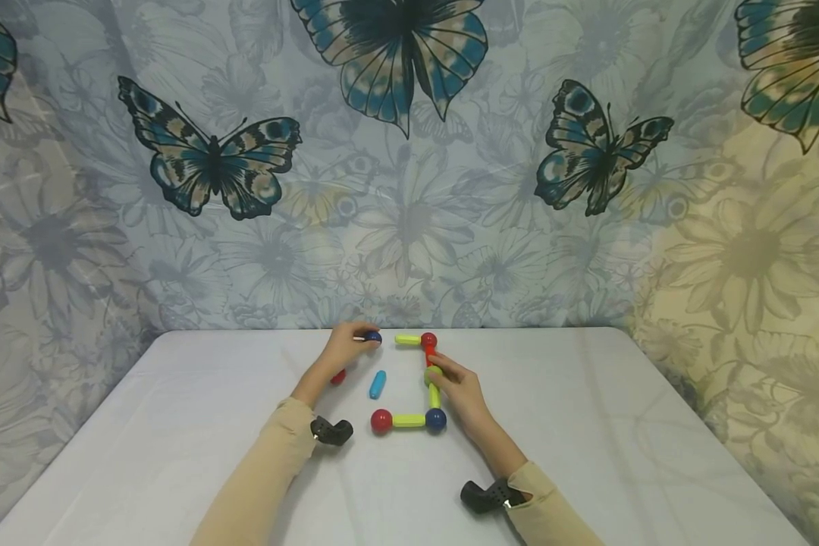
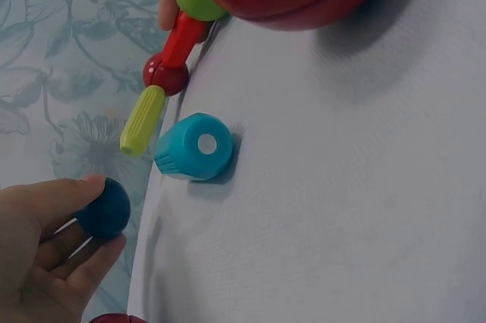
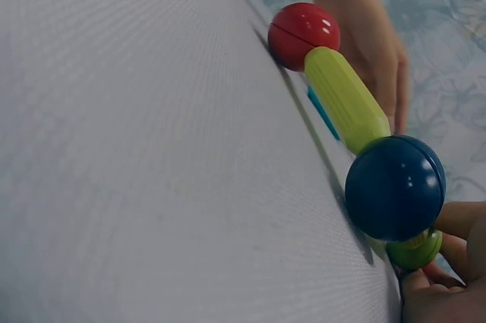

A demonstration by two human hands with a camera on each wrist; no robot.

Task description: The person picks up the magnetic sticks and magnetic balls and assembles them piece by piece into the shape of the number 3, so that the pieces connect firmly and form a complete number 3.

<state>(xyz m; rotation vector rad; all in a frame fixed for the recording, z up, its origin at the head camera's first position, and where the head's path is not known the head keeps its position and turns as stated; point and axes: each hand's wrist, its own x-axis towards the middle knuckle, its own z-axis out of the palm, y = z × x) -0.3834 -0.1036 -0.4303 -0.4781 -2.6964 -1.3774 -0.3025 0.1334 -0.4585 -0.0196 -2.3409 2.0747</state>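
My left hand [image 1: 341,350] pinches a dark blue ball [image 2: 108,210] between thumb and fingertips, left of the far end of a chain of balls and rods. That end is a yellow-green rod [image 1: 407,340] joined to a red ball [image 1: 428,340], then a red rod [image 1: 430,354]. With thumb and fingers my right hand [image 1: 462,388] holds the green ball [image 3: 418,253] in the chain. Nearer to me, another yellow-green rod [image 1: 434,397] leads to a blue ball [image 3: 396,188], where the chain bends left through a rod [image 3: 345,99] to a red ball [image 3: 302,36].
A loose light blue rod [image 1: 378,384] lies on the white table [image 1: 587,425] between my hands. Another red ball [image 1: 338,377] sits beside my left wrist, partly hidden by it. A butterfly-patterned cloth [image 1: 409,227] hangs behind the table's far edge.
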